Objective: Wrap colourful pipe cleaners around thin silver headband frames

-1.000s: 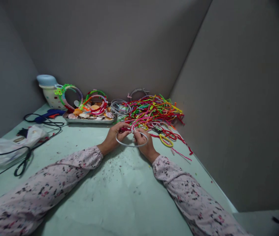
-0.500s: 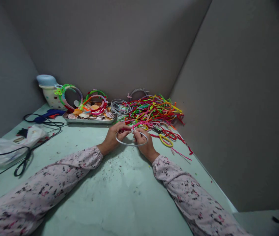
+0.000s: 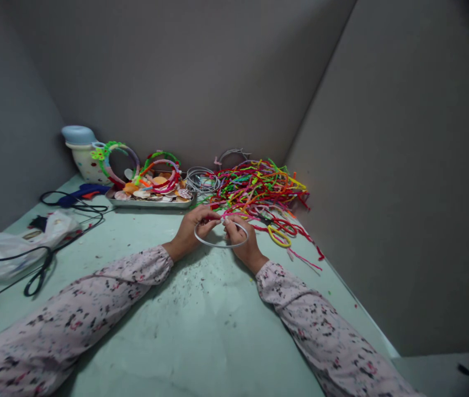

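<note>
A thin silver-white hoop is held between my two hands above the table, tilted toward me. My left hand pinches its far side, fingers closed. Just to the right, my right hand also has thumb and fingers closed on the hoop. A pink pipe cleaner meets the hoop at my fingertips and trails toward the heap behind. How it is fixed to the hoop is hidden by my fingers.
Behind my hands lie a heap of coloured pipe cleaners, wire hoops and a metal tray of shells with wrapped hoops. Scissors lie right. Leftward are a pale container, a blue tool, black cable and plastic bag.
The pink pipe cleaner has shifted slightly lower near my fingertips. Both hands stay in nearly the same place, still gripping the hoop.
</note>
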The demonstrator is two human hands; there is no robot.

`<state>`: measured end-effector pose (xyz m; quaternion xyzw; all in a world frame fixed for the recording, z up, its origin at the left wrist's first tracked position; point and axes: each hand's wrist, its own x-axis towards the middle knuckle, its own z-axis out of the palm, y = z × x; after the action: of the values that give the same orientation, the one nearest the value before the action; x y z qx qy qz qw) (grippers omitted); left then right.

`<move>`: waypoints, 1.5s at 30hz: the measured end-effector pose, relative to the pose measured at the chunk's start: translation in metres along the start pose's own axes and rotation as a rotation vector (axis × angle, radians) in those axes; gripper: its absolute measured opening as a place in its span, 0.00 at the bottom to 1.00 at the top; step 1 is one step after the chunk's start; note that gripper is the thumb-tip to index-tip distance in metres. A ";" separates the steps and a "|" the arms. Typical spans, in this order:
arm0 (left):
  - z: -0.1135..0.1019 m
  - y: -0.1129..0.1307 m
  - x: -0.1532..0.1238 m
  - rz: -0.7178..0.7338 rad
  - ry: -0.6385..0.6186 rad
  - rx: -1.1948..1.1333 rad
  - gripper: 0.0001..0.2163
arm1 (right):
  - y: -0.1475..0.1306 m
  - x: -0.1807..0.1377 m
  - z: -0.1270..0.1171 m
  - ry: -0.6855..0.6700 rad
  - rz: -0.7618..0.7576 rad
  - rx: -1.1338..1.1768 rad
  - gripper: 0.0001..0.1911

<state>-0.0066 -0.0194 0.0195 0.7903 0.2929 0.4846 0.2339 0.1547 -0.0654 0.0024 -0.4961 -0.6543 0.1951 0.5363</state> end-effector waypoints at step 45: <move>0.000 -0.007 0.000 0.027 -0.118 0.127 0.10 | -0.005 0.001 0.000 0.065 -0.028 -0.104 0.12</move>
<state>-0.0083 -0.0144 0.0152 0.8346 0.2980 0.4209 0.1937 0.1528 -0.0662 0.0069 -0.5201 -0.6527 0.1371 0.5336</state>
